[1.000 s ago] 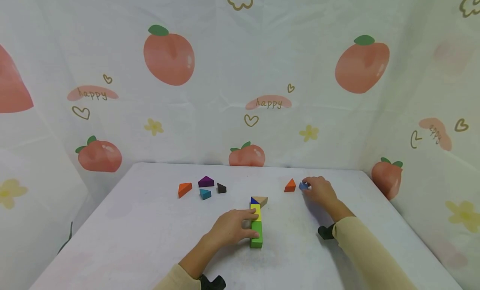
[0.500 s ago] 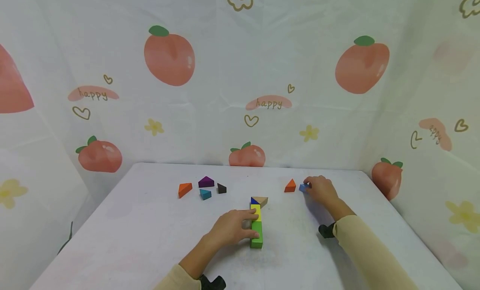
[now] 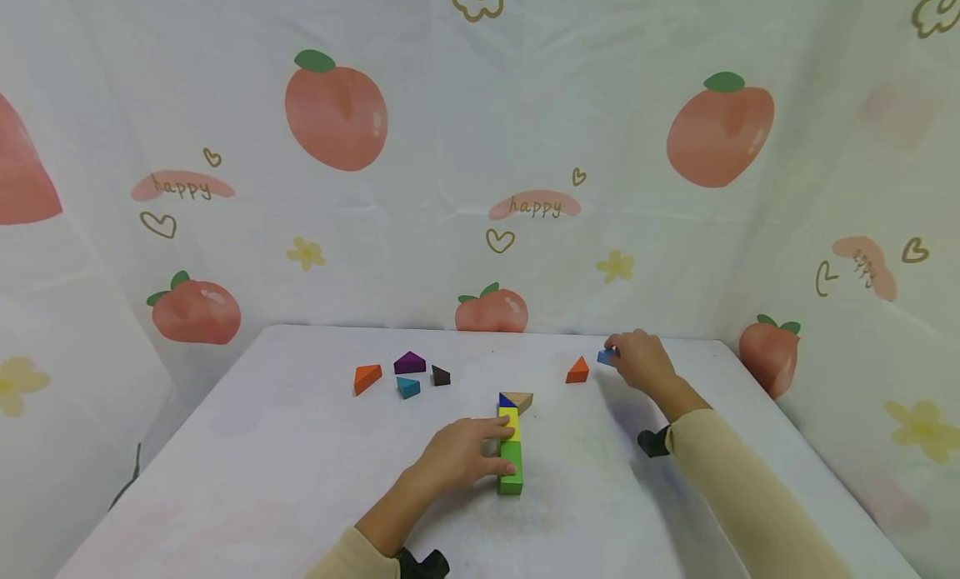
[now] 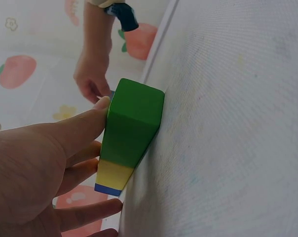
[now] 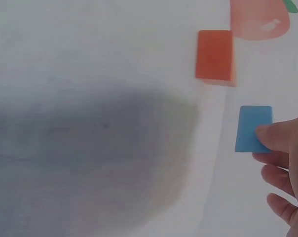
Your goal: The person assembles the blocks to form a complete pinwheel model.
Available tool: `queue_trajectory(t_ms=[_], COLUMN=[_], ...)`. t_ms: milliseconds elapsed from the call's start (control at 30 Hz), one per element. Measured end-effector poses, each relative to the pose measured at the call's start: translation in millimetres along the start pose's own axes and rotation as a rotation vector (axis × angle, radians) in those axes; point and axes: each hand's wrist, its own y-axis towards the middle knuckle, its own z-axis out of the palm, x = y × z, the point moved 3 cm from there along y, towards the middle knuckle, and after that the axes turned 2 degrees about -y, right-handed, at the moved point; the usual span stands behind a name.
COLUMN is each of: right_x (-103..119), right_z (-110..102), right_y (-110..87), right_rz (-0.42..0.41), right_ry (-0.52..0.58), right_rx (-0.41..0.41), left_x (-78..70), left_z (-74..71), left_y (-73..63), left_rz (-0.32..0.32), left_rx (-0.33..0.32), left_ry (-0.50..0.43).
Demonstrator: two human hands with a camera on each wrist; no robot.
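Note:
My right hand [image 3: 642, 362] pinches a light blue block [image 5: 251, 129] between thumb and fingers, raised over the far right of the table. Left of it stands an orange triangular block [image 3: 577, 371]. My left hand [image 3: 465, 452] lies along the left side of a row of blocks, thumb on the green block [image 3: 511, 469] and fingers, fairly straight, over the yellow block [image 3: 509, 423]. At the far end of that row, a dark blue triangle [image 3: 506, 401] sits against a natural wood triangle [image 3: 521, 400]. The left wrist view shows the green block's near end [image 4: 138, 98] beside the thumb.
Back left on the white table [image 3: 300, 471] lie an orange block [image 3: 367, 379], a purple block [image 3: 409, 363], a teal block [image 3: 408, 387] and a black block [image 3: 441, 376]. Behind the table hangs a peach-printed cloth [image 3: 420, 229].
My right hand has risen off the table with the light blue block, moving up and slightly away beside the orange triangle. The left hand stays on the row of blocks.

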Motion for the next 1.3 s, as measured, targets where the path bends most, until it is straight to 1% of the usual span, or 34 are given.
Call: queue_trajectory(t_ms=[200, 367, 533, 700, 800, 1100, 1200, 1300], right_x=[10, 20, 31, 42, 49, 70, 76, 80], right_z=[-8, -8, -9, -6, -2, 10, 14, 20], right_y=[7.1, 13.5, 19.0, 24.6, 27.0, 31.3, 32.1, 33.4], right_rz=[-0.054, -0.091, -0.129, -0.153, -0.154, -0.116, -0.096, -0.063], right_ry=[-0.067, -0.109, -0.098, -0.071, -0.051, 0.018, 0.051, 0.083], right_rx=[-0.031, -0.052, -0.088, -0.147, -0.172, -0.215, -0.218, -0.203], left_x=[0.3, 0.9, 0.9, 0.8, 1.0, 1.1, 0.6, 0.4], left_z=[0.2, 1.2, 1.4, 0.9, 0.6, 1.6, 1.1, 0.2], left_y=[0.2, 0.7, 1.2, 1.2, 1.3, 1.8, 1.7, 1.5], left_rz=[-0.004, -0.002, 0.001, -0.001, -0.004, -0.009, -0.009, -0.006], left_rx=[-0.001, 0.001, 0.003, 0.005, 0.006, 0.012, 0.013, 0.011], left_ry=[0.006, 0.004, 0.000, 0.000, 0.001, -0.003, 0.002, 0.007])
